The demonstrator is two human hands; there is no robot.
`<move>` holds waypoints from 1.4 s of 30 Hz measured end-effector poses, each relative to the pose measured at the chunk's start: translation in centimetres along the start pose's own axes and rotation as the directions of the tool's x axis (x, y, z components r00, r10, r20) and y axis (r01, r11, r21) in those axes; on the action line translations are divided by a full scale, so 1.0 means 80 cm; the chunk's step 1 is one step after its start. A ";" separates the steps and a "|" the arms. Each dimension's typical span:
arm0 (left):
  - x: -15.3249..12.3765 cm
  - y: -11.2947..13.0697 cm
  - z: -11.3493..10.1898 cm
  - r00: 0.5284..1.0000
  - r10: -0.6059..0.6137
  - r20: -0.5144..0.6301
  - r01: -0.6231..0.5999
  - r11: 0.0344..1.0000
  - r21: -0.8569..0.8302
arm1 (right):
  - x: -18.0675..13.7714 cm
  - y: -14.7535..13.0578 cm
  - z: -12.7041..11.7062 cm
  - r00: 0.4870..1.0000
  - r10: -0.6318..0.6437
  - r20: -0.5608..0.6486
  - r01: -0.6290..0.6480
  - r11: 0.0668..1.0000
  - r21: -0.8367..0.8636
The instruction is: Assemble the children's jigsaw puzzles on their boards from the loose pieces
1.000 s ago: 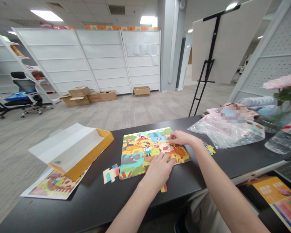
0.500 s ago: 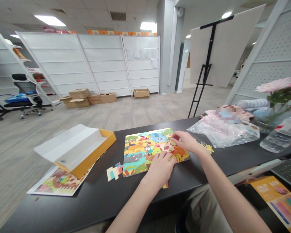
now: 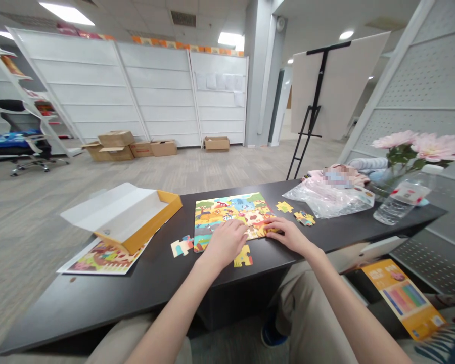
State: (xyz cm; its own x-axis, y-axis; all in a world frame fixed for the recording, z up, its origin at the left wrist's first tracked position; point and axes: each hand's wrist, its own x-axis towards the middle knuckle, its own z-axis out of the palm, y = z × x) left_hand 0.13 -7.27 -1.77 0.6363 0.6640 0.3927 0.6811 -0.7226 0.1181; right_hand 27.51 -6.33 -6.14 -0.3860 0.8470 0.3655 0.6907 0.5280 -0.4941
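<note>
A colourful farm-animal jigsaw puzzle (image 3: pixel 205 218) lies flat on the black table. My left hand (image 3: pixel 227 242) rests palm down over its lower middle, fingers stretched out and covering part of the picture. At the puzzle's lower right side, my right hand (image 3: pixel 288 236) touches the edge with spread, slightly bent fingers; I see nothing held in it. Just below the left hand lies a loose yellow puzzle piece (image 3: pixel 243 257). Other loose pieces (image 3: pixel 182 246) sit off the left edge. To the right are a yellow-green piece (image 3: pixel 284 207) and a small cluster of pieces (image 3: pixel 304 218).
An open yellow-and-white box (image 3: pixel 151 222) and a printed picture sheet (image 3: pixel 102 258) occupy the table's left. A plastic bag with cloth (image 3: pixel 326 197), a water bottle (image 3: pixel 400 199) and pink flowers (image 3: pixel 428 146) stand at the right. An orange package (image 3: pixel 402 298) lies low at right.
My right hand has come down from the puzzle's upper right to its lower right edge. The left hand has shifted left, showing more of the piece below it. The camera view has turned slightly.
</note>
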 end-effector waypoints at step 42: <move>-0.075 0.021 -0.029 0.969 -0.013 0.247 0.030 0.997 -0.066 | 0.007 -0.018 0.001 0.877 -0.089 -0.473 0.009 0.986 -0.167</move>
State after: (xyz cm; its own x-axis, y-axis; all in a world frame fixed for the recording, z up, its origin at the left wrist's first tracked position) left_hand -3.40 -12.94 -1.84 0.6973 0.7000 0.1542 0.6744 -0.7136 0.1897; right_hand 26.22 -6.66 -5.31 -0.1104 0.6666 0.7372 0.7796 0.5181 -0.3518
